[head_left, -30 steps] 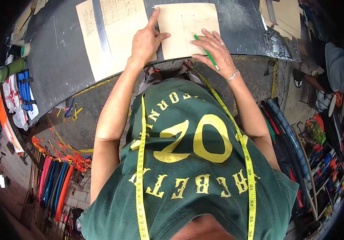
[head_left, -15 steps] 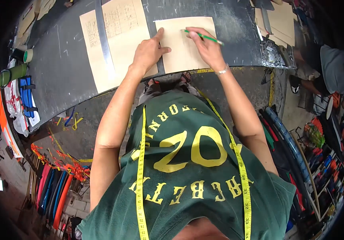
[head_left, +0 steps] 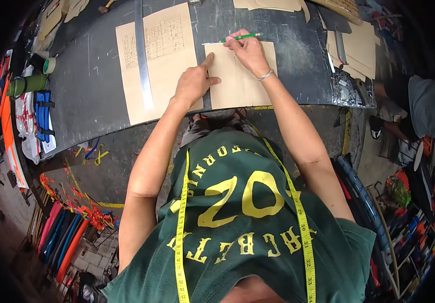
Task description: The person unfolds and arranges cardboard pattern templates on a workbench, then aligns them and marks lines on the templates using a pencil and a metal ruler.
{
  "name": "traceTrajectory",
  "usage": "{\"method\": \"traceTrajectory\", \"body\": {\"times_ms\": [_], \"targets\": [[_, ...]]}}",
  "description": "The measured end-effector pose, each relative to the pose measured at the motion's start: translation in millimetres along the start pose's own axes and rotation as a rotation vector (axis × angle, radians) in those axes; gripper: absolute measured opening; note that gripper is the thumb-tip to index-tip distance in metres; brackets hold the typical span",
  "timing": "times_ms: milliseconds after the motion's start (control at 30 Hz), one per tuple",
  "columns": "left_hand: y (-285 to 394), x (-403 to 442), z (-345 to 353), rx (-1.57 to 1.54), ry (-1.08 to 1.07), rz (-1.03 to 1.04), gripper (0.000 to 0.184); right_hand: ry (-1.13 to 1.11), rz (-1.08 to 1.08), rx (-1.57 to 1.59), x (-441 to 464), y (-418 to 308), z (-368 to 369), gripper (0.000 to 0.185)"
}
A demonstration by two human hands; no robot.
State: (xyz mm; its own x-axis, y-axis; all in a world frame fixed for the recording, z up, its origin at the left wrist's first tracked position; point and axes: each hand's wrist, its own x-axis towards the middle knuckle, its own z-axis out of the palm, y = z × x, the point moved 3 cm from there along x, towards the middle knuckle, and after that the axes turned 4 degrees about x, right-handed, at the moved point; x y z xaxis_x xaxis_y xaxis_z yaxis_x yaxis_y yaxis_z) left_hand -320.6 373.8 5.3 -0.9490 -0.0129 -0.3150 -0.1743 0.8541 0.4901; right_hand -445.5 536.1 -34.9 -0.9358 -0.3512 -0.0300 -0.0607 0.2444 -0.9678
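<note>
The paper sheet (head_left: 235,91) looks matt, the metal ruler (head_left: 144,76) glossy.

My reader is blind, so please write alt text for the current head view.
A person's right hand holds a green pencil near the top edge of a tan sheet; the left hand touches its left side. A silver strip lies on a written sheet alongside.

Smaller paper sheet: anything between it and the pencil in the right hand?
Nothing visible between the pencil and the smaller paper sheet: the right hand holds the tip near its top edge. The left hand is at the sheet's left side, apart from the pencil.
</note>
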Motion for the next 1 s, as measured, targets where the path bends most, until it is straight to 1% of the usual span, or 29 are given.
{"method": "traceTrajectory", "body": {"times_ms": [200,300,400,500,600,700,733,833,867,933,1000], "targets": [[1.8,-0.5,-3.2,0.012,-0.048,-0.076,0.084,-0.054,0.006,0.005,2.9,-2.8,-3.5,0.026],[-3.1,-0.9,2.6,-0.013,0.033,-0.036,0.084,-0.085,-0.005,-0.003,6.2,-5.5,-3.9,0.025],[-3.8,-1.8,3.3,-0.031,0.024,-0.043,0.084,-0.089,-0.109,-0.322,7.6,-17.3,-7.4,0.023],[1.8,-1.9,-3.0,-0.008,-0.039,-0.046,0.084,0.099,-0.216,-0.691,7.6,-43.5,-23.3,0.031],[1.5,-1.3,-4.1,-0.036,-0.067,-0.037,0.084,0.145,-0.169,-0.556,30.4,-45.5,-43.3,0.041],[-2.5,-2.9,9.5,-0.016,0.041,0.039,0.084,0.168,-0.265,-0.33,55.1,-73.3,-30.5,0.035],[-0.9,-2.6,9.4,-0.048,0.035,0.049,0.084,0.047,0.0,-0.251,65.8,-81.7,-19.9,0.036],[4.7,-6.0,4.7,-0.053,0.01,0.077,0.085,0.136,-0.11,-0.488,119.5,-48.7,18.7,0.04],[6.1,-6.3,1.3,-0.058,-0.034,0.086,0.086,0.132,-0.083,-0.539,125.7,-54.8,31.9,0.045],[4.4,-6.1,4.5,-0.084,-0.028,0.111,0.087,0.118,-0.028,-0.638,136.8,-72.5,52.4,0.055],[2.4,-5.7,4.8,-0.119,-0.05,0.125,0.087,0.044,-0.021,-0.717,154.7,-68.9,64.2,0.064]]}}
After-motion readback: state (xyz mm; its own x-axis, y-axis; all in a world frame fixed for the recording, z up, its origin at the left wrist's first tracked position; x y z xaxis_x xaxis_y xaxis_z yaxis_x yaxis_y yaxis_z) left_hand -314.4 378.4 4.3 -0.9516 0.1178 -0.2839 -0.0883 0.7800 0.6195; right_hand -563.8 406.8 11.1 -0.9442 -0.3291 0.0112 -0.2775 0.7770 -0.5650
